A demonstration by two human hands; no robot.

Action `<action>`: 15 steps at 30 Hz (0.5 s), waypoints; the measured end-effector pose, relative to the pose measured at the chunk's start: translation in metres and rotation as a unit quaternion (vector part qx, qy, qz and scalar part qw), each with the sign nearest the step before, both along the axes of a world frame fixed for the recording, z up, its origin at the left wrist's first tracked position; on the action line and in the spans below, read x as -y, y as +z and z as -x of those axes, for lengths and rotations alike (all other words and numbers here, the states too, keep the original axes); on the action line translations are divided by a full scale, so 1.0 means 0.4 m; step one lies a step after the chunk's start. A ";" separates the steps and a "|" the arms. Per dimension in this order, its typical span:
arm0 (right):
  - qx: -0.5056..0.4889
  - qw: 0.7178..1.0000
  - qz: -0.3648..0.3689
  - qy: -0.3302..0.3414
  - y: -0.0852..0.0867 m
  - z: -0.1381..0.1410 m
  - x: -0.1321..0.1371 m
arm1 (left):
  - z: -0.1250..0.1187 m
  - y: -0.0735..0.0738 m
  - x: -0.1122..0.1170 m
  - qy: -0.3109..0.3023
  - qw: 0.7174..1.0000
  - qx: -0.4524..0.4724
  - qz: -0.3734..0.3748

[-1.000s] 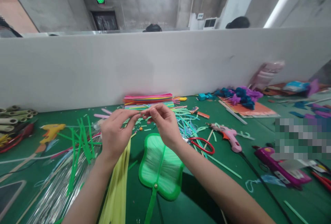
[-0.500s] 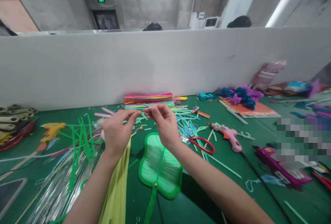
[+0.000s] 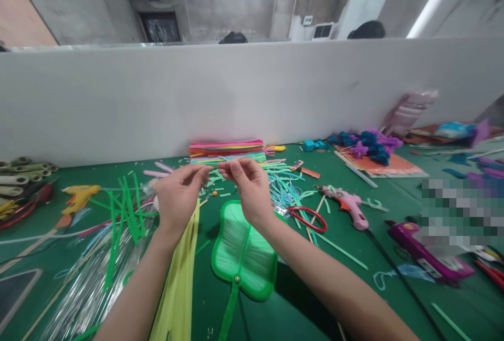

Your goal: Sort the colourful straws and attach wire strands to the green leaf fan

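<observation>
My left hand point(image 3: 178, 198) and my right hand point(image 3: 249, 189) are raised over the green table, fingertips pinched and nearly meeting. Between them sits something tiny and thin that I cannot make out. Below my right wrist lies a green leaf-shaped fan point(image 3: 243, 252) with a small bead on its stem. A bundle of pale yellow strips point(image 3: 179, 278) runs under my left forearm. Behind my fingers lies a stack of colourful strips point(image 3: 226, 150) against the white partition.
Red-handled scissors point(image 3: 305, 216), a pink glue gun point(image 3: 348, 204) and a purple glue gun point(image 3: 427, 257) lie to the right. A yellow glue gun point(image 3: 79, 196), green strips point(image 3: 128, 209) and clear cellophane point(image 3: 90, 288) lie to the left. Blue and purple craft pieces point(image 3: 368, 144) sit at the back right.
Both hands stay pinched together in nearly the same place; the view has shifted slightly. Nothing was picked up or put down.
</observation>
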State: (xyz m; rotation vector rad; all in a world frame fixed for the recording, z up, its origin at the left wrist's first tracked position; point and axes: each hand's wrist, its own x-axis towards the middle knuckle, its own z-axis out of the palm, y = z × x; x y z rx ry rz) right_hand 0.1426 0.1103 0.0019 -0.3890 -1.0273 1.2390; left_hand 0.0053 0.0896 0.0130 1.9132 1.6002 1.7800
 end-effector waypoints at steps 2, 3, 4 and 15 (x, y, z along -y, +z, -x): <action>0.000 1.000 0.006 -0.002 -0.001 0.000 -0.001 | -0.003 -0.001 0.001 -0.005 1.000 0.014 0.003; -0.003 1.000 0.007 -0.002 -0.001 -0.001 -0.002 | -0.004 -0.001 0.002 -0.010 1.000 0.017 0.002; -0.006 1.000 0.008 -0.004 -0.001 -0.003 -0.003 | -0.005 0.001 0.004 -0.014 1.000 0.020 0.000; 0.000 1.000 0.006 -0.017 -0.004 -0.006 -0.005 | -0.015 0.007 0.002 -0.035 0.992 0.107 0.050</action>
